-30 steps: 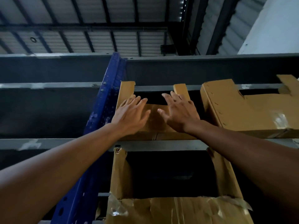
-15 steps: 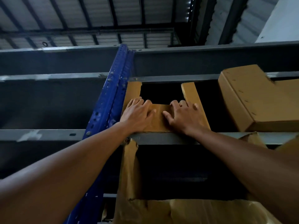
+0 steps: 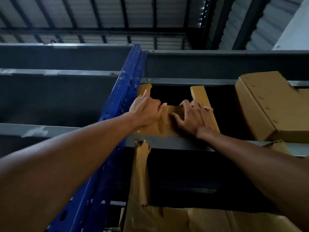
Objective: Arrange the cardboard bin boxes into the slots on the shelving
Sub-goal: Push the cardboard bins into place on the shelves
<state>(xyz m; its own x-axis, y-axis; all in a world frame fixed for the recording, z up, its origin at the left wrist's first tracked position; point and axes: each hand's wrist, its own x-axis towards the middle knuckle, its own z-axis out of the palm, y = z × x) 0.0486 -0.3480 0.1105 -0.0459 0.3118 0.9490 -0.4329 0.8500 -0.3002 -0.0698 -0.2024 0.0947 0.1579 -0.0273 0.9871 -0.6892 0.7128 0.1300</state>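
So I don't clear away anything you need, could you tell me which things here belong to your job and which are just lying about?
In the job: left hand, right hand, the bin box they hold, grey shelf beam, blue upright.
Just about: neighbouring box to its right, torn box in the slot below.

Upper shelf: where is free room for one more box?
The dark gap between the bin box and the tilted box looks free. Near the blue upright it is crowded: left hand and right hand hold the bin box.
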